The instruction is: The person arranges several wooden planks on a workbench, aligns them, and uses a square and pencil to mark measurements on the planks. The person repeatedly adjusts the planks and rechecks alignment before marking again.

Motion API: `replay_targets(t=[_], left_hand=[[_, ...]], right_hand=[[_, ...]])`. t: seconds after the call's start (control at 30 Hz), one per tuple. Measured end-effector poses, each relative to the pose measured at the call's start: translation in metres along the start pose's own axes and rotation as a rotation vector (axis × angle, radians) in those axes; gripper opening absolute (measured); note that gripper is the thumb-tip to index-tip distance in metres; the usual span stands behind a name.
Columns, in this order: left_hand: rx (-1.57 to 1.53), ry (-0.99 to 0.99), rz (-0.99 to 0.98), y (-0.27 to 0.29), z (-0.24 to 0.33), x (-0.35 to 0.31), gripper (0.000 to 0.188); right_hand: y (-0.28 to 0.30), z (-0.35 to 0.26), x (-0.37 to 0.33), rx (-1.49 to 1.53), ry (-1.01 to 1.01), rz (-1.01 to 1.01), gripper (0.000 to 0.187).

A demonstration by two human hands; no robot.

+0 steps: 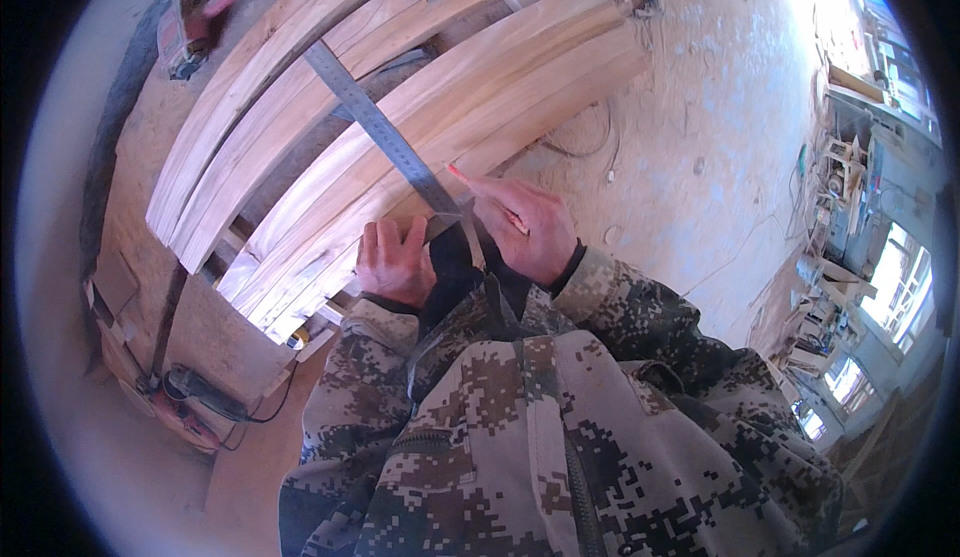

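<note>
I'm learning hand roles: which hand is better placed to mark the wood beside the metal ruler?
Probably the right hand: it holds a thin red stick, close to the metal ruler. The left hand, near the edge of the wooden boards, shows no such stick.

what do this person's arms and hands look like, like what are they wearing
The left hand and the right hand are bare, without gloves. The left sleeve and right sleeve are long and loose, in a blocky camouflage pattern of pale grey-tan, brown and near-black patches. A dark inner cuff shows at the right wrist.
</note>
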State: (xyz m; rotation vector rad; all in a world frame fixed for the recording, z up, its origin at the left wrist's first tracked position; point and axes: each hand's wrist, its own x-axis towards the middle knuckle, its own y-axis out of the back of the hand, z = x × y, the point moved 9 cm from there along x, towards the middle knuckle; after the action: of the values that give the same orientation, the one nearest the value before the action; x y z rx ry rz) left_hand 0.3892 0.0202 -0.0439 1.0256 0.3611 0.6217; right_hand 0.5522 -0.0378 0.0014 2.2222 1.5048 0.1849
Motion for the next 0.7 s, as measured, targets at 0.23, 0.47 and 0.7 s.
replay_targets(t=[0.23,0.47,0.7], left_hand=[[0.0,-0.042,0.084,0.004,0.003,0.002,0.04],[-0.022,-0.023,0.063,0.004,-0.002,0.0,0.043],[0.008,-0.035,0.0,-0.003,-0.006,-0.002,0.046]], right_hand=[[0.003,0.002,-0.007,0.047,0.023,-0.021,0.035],[-0.001,0.01,-0.009,0.066,0.006,-0.032,0.033],[-0.007,0.015,-0.007,0.058,0.004,-0.054,0.031]])
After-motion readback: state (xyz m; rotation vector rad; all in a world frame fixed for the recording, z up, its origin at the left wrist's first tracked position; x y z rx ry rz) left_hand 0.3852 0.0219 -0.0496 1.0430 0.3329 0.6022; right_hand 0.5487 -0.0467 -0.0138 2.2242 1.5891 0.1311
